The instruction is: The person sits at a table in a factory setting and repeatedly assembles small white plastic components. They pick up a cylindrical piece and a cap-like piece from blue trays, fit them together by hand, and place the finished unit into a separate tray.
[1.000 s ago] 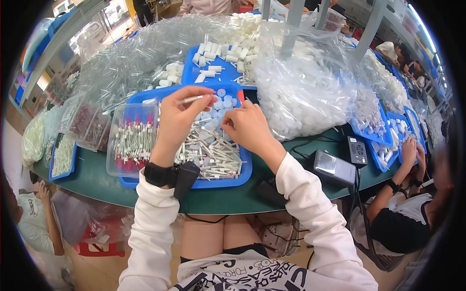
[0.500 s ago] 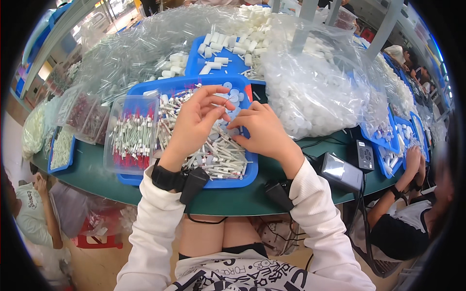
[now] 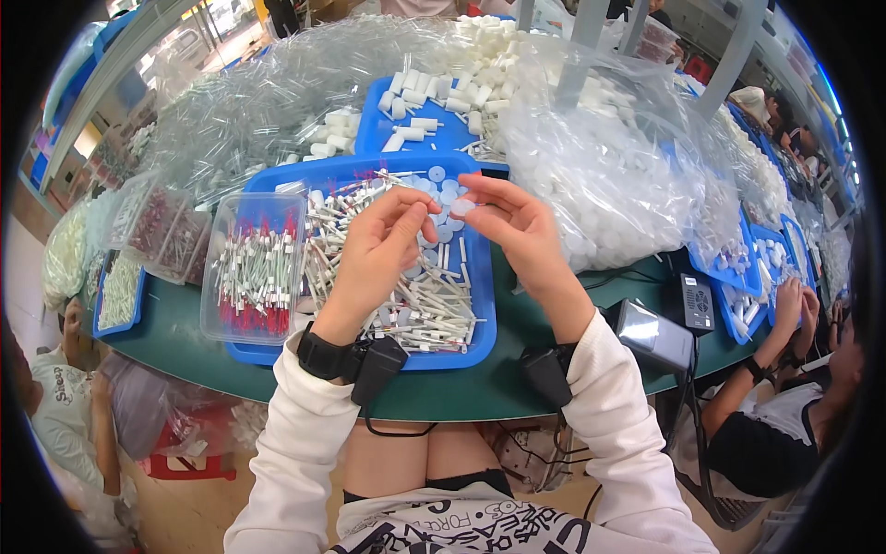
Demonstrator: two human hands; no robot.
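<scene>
Over a blue tray (image 3: 482, 343) my right hand (image 3: 526, 231) pinches a small translucent round disc (image 3: 462, 210) between thumb and fingers. Just left of it, my left hand (image 3: 374, 254) is closed, thumb against its bent fingers; what it holds, if anything, cannot be made out. The two hands are close but apart. Beneath them lie loose translucent discs (image 3: 448, 186) and many thin white sticks (image 3: 429, 323) in the tray. A clear plastic box (image 3: 211, 309) of white sticks with red ends (image 3: 254, 286) rests on the tray's left side.
Behind stands another blue tray (image 3: 372, 129) with white cylinders (image 3: 425, 124). A big clear bag (image 3: 609, 185) of white pieces sits at the right, a heap of clear plastic tubes (image 3: 231, 111) at the back left. A grey device (image 3: 651, 334) and cables lie right; co-workers sit on both sides.
My right hand has turned and moved slightly right, now showing the disc in its pinch. My left hand has dropped a little, its fingers drawn closer together.
</scene>
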